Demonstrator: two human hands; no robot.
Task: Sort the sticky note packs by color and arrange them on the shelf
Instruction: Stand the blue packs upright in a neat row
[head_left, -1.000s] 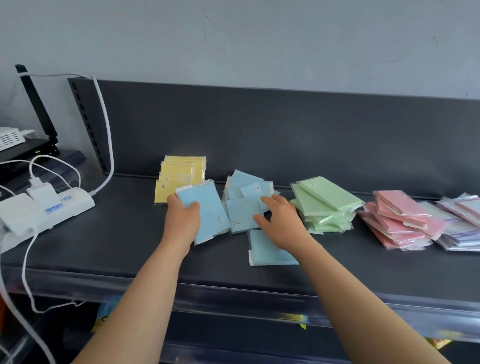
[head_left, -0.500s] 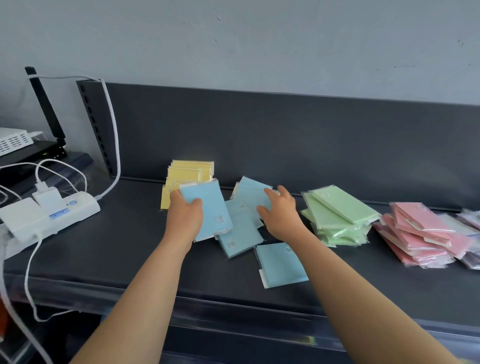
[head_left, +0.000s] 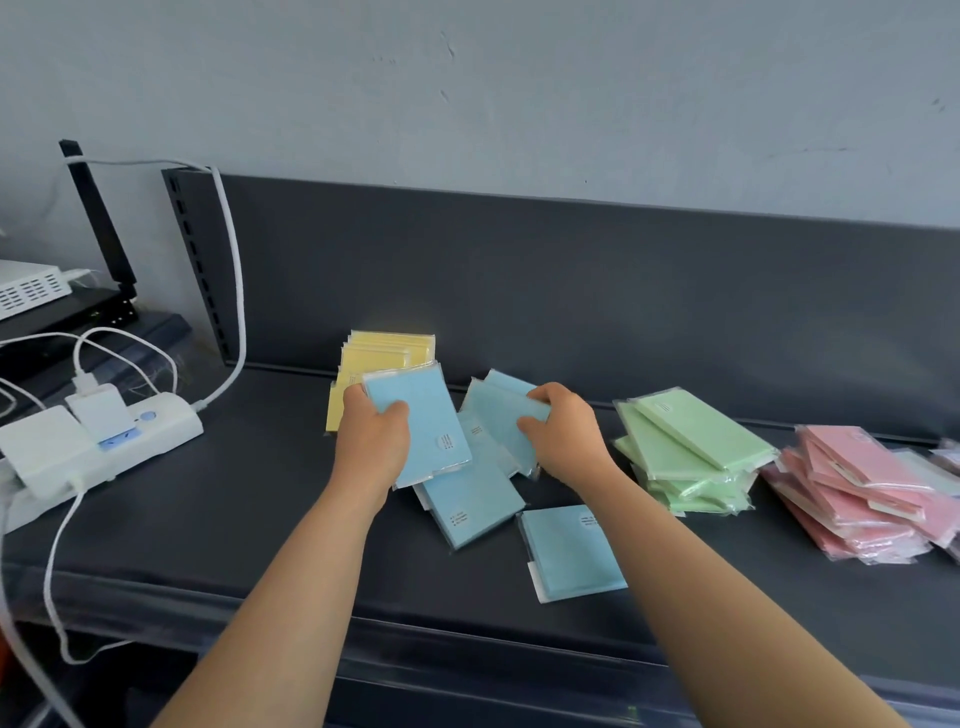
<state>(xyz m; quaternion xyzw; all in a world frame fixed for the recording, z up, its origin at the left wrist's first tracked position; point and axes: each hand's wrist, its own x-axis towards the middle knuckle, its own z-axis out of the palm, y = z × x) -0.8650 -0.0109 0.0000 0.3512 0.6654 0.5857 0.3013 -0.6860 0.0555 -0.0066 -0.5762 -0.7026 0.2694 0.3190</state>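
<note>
Packs (head_left: 691, 452) along shelf (head_left: 208, 519), perhaps five piles (head_left: 852, 493)

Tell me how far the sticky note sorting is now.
Done: the yellow stack, green pile and pink pile sit grouped. In hand: the left hand holds one blue pack, the right hand grips a blue bundle. Left: two loose blue packs on the shelf.

White power strip (head_left: 111, 434) with plugged adapters and white cables (head_left: 234, 291); black router antenna (head_left: 96, 218); grey wall (head_left: 467, 93).

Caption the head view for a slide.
Left hand holds one blue pack while right hand grips more blue packs at the dark shelf.
</note>
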